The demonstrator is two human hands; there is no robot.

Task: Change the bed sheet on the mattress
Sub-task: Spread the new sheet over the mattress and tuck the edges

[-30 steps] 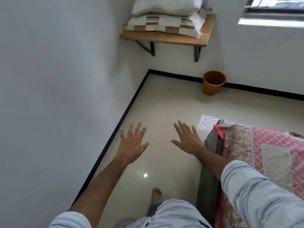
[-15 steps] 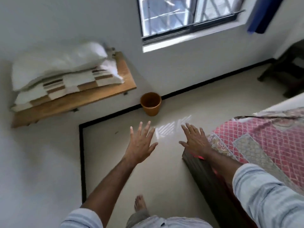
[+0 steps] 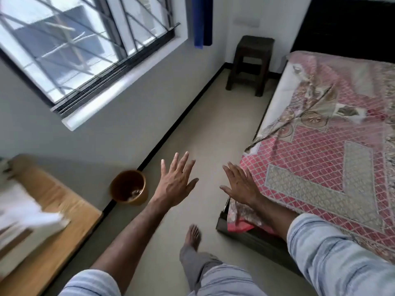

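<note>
Both empty, fingers spread: left hand (image 3: 175, 182), right hand (image 3: 241, 184) beside the bed sheet (image 3: 324, 150).

Your left hand (image 3: 176, 182) and right hand (image 3: 240, 184) both reach out in front of you, palms down, fingers spread wide, holding nothing. Your sleeves are pushed up.

Pale grey walls (image 3: 119, 129), black skirting along beige floor (image 3: 205, 150). Barred window (image 3: 85, 45) upper left, daylight through it, white sill below. Blue curtain (image 3: 202, 20) beside window. Dark stool (image 3: 250, 63) at far wall. Brown bucket (image 3: 129, 186) against skirting. Wooden shelf (image 3: 55, 227) lower left, blurred.
</note>
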